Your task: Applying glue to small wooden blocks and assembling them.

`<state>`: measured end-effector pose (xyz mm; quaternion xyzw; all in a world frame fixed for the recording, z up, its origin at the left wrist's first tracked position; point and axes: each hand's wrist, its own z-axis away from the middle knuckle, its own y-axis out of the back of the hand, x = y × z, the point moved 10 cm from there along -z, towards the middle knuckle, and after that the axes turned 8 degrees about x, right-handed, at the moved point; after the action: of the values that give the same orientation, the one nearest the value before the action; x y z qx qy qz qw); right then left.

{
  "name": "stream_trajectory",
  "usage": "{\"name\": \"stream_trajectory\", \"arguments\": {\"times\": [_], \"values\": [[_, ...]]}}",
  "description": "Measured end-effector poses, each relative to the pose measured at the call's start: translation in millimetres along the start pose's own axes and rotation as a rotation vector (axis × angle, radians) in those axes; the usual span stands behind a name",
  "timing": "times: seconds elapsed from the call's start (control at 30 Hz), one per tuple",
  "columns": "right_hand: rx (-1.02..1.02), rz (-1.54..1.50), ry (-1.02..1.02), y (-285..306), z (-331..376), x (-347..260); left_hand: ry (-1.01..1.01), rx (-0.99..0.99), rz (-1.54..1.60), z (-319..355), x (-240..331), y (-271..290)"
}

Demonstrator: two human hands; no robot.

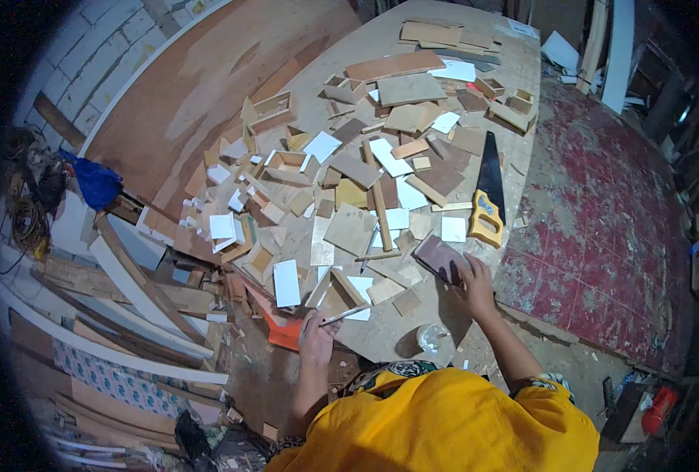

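Pinching slim stick [342, 315]: left grip [316, 336]. Brown board [437, 257] at fingertips of right grip [474, 286]; whether clasped, cannot tell.

"See that saw [490, 182]? Black blade, yellow handle."
"The shirt [452, 417] is golden yellow too."
"This board [434, 258] looks dark purplish brown, the desk [377, 342] pale tan."
"And the scraps [355, 228]?"
"Tan, brown, white. That bundle [96, 184] is bright blue; the strip [121, 374], teal print on white."

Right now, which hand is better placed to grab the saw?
Likely your right hand: it's at the brown board, nearer the saw, while your left hand holds a thin stick farther away.
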<state>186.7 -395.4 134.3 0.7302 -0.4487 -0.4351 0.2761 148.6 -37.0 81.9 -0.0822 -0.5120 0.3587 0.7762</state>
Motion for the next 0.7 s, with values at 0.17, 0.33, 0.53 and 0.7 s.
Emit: {"name": "stream_trajectory", "arguments": {"times": [0.17, 0.33, 0.53, 0.7], "values": [[-0.308, -0.404, -0.112, -9.1, 61.6, -4.0, 0.006, 0.063, 0.013, -4.5, 10.6, 1.7], [-0.420, -0.570, -0.116, -24.0, 99.7, -27.9, 0.017, -0.005, 0.060, -12.6, 16.9, -21.1], [-0.279, -0.663, -0.089, -26.4, 93.8, -51.7, 0.078, 0.020, 0.084, 2.6, 15.1, -45.8], [-0.254, -0.686, -0.033, -29.1, 91.2, -57.6, 0.094, -0.044, 0.103, 9.3, 10.5, -47.6]]}}
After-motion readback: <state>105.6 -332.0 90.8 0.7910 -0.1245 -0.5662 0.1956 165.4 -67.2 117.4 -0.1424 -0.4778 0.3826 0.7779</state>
